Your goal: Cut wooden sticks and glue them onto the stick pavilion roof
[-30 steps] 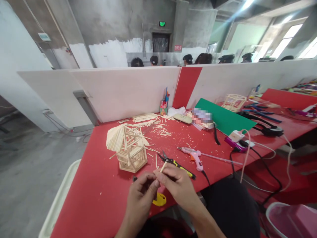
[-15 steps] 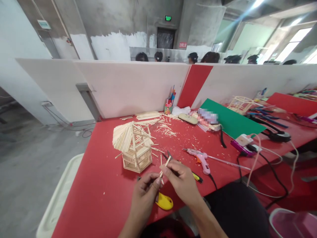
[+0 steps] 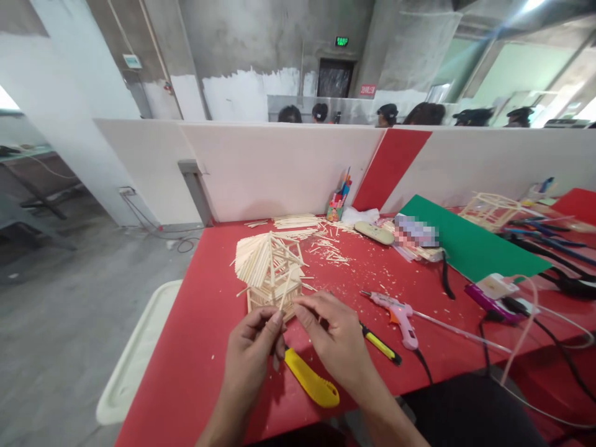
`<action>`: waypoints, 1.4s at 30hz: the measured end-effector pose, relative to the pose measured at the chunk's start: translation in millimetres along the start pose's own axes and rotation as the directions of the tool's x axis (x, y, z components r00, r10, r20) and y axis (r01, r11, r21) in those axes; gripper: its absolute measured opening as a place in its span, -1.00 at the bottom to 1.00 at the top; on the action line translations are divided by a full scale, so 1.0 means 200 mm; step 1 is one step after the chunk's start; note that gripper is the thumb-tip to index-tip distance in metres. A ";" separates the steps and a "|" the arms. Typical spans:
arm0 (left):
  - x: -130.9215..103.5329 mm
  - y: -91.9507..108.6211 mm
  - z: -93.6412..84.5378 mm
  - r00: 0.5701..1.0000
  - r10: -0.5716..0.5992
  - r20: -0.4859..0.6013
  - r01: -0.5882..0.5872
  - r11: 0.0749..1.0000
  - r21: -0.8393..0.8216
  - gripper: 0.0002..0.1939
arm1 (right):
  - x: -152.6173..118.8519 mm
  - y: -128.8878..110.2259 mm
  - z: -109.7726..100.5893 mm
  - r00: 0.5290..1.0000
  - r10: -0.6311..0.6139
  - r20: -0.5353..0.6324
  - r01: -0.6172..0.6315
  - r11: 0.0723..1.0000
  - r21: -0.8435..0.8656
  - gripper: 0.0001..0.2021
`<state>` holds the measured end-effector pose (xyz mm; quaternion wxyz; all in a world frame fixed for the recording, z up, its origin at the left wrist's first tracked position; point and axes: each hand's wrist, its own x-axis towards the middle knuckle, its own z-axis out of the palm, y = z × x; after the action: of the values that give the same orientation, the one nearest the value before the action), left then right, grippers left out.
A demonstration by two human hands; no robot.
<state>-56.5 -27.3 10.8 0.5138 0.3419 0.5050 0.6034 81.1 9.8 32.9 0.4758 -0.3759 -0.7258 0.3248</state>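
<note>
My left hand (image 3: 254,344) is closed, pinching a thin wooden stick (image 3: 285,289) between thumb and fingertips. The stick points up in front of the small wooden stick house (image 3: 265,273), whose roof is covered with sticks on the left and bare frame on the right. Close beside the stick, my right hand (image 3: 333,335) has thumb and fingers pinched together; whatever lies between them is hidden. A yellow tool handle (image 3: 313,380) lies below my hands, its front end partly covered by my left fingers. To the right of my right hand is a black and yellow utility knife (image 3: 382,347).
A pink glue gun (image 3: 395,315) with a clear glue stick lies right on the red table (image 3: 177,360). Loose sticks (image 3: 298,221), a pen cup (image 3: 335,208) and a beige case (image 3: 374,233) are at the back. Farther right are a green board (image 3: 479,242) and a purple power strip (image 3: 493,304).
My view has turned left. My left hand keeps the stick and has moved it in front of the house; my right fingers have come off the stick's upper part.
</note>
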 end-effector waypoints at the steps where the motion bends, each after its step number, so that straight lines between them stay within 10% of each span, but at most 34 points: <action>1: 0.00 0.02 -0.01 1.000 -0.003 -0.013 0.003 1.000 -0.024 -0.72 | 0.01 -0.01 0.01 1.000 -0.028 -0.007 0.028 1.000 -0.011 -0.84; 12: 0.02 -0.06 0.12 0.986 -0.139 0.096 0.151 0.980 -0.133 -0.68 | 0.05 0.04 -0.06 0.994 0.098 -0.039 -0.103 0.982 -0.156 -0.73; 17: 0.07 -0.18 0.22 0.962 -0.194 0.192 0.198 0.980 -0.002 -0.61 | 0.32 0.32 -0.30 0.869 0.455 -0.195 -0.485 0.861 -0.154 -0.63; 22: 0.14 -0.24 0.27 0.985 -0.116 0.125 0.101 0.987 0.122 -0.56 | 0.58 0.70 -0.38 0.762 0.643 -0.076 -0.638 0.726 -0.256 -0.69; 30: 0.25 -0.27 0.30 0.992 -0.065 0.105 0.053 0.992 0.111 -0.62 | 0.77 0.96 -0.19 0.702 0.688 0.183 -0.541 0.682 -0.492 -0.67; 42: 0.25 -0.35 0.28 0.990 -0.038 0.134 0.024 0.995 0.102 -0.52 | 1.20 1.29 -0.39 0.781 0.625 -0.020 -0.382 0.452 -0.806 -0.68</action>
<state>3.3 33.7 -48.2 0.5384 0.3995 0.5037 0.5448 151.7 354.5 -46.5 0.0388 -0.6916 -0.7039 0.1573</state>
